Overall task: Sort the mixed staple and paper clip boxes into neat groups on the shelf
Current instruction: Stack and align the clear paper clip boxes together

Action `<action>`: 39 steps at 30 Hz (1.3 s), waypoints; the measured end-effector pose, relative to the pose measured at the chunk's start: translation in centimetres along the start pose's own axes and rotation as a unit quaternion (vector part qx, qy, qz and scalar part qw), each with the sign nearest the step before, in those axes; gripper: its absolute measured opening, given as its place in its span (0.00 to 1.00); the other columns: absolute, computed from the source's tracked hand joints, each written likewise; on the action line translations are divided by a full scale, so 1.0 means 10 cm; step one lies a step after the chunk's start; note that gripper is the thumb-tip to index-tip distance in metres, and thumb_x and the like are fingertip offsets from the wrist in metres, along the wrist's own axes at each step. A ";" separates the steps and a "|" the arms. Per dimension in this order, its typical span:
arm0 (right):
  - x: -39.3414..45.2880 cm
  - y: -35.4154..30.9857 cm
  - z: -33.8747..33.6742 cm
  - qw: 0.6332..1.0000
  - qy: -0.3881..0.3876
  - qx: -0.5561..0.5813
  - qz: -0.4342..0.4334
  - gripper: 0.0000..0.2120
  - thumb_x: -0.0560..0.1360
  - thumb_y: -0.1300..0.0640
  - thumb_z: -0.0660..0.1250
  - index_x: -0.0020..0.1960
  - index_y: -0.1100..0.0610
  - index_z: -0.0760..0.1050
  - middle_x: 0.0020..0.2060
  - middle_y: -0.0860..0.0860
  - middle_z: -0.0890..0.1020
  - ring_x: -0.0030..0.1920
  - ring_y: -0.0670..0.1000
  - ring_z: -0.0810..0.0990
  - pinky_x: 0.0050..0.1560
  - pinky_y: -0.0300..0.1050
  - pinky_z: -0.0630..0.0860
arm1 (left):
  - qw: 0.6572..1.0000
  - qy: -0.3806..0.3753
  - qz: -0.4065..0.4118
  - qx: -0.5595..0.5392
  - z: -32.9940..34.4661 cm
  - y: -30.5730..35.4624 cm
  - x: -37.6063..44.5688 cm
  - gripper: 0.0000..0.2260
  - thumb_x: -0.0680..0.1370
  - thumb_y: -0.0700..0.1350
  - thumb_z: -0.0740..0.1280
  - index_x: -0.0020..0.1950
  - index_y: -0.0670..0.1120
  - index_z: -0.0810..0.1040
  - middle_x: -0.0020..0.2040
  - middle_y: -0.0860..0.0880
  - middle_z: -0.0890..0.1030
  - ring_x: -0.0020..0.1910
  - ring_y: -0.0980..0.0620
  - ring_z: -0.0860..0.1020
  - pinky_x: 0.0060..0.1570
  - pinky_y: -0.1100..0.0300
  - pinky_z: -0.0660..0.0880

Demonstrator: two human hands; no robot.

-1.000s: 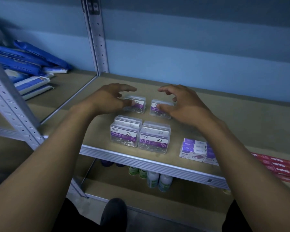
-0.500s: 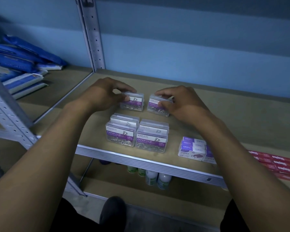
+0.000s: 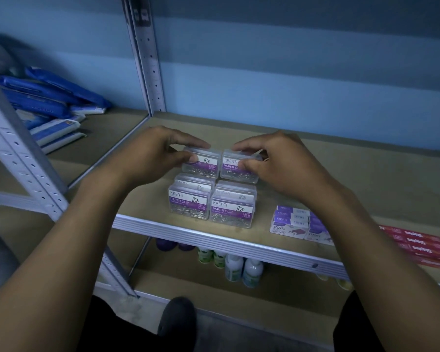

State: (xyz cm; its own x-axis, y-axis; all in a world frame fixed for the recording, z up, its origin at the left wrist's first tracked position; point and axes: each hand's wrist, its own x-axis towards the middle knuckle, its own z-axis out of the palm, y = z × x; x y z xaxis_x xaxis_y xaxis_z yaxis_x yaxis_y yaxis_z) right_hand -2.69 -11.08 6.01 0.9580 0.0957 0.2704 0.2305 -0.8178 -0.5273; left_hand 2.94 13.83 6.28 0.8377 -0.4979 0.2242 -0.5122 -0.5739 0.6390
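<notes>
Several clear plastic paper clip boxes with purple labels stand in two columns on the brown shelf (image 3: 366,174). My left hand (image 3: 150,153) grips the rear left paper clip box (image 3: 205,165), thumb and fingers around its top. My right hand (image 3: 277,158) grips the rear right paper clip box (image 3: 235,171) beside it; the two boxes touch. In front stand the front left box (image 3: 188,205) and the front right box (image 3: 231,212). Purple staple boxes (image 3: 291,219) sit stacked to the right, and red staple boxes (image 3: 417,245) lie further right at the shelf edge.
A perforated metal upright (image 3: 148,72) stands behind the boxes, another upright (image 3: 23,158) at the left. Blue packets (image 3: 43,102) are piled on the left shelf. Small bottles (image 3: 241,270) stand on the lower shelf. A dark shoe (image 3: 178,316) shows on the floor.
Both hands closed onto the two rear paper clip boxes and pushed them together; the gap between them is gone and they now sit square behind the front pair.
</notes>
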 end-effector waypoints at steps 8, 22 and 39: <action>-0.12 -0.03 0.04 0.999 -0.047 -0.023 -0.002 0.15 0.75 0.52 0.73 0.61 0.43 0.83 0.54 0.41 0.86 0.51 0.41 0.80 0.55 0.39 0.76 | 0.999 -0.038 -0.013 -0.005 0.10 -0.07 -0.04 0.13 0.76 0.44 0.71 0.59 0.56 0.83 0.57 0.59 0.83 0.52 0.67 0.80 0.51 0.69 0.76; -0.13 -0.03 0.02 0.993 -0.108 -0.048 -0.012 0.12 0.80 0.49 0.66 0.62 0.45 0.83 0.57 0.41 0.85 0.51 0.38 0.78 0.47 0.23 0.67 | 0.995 -0.094 -0.032 -0.010 0.10 -0.11 -0.03 0.11 0.80 0.46 0.67 0.60 0.56 0.83 0.55 0.63 0.82 0.51 0.71 0.78 0.43 0.78 0.70; -0.22 -0.08 0.02 0.984 -0.166 -0.071 -0.008 0.40 0.63 0.34 0.78 0.72 0.46 0.73 0.64 0.44 0.80 0.58 0.46 0.79 0.59 0.47 0.79 | 0.981 -0.175 -0.080 -0.029 0.02 0.03 -0.13 0.31 0.61 0.55 0.82 0.62 0.63 0.78 0.59 0.65 0.80 0.54 0.59 0.82 0.61 0.54 0.77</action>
State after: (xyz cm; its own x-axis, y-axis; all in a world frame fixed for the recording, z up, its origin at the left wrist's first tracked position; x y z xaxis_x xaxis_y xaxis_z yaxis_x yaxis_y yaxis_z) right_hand -4.94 -10.51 5.65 0.9628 0.2701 -0.0123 0.2427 -0.8833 -0.4011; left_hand 1.67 14.21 6.01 0.7847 -0.6034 -0.1419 -0.3599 -0.6300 0.6882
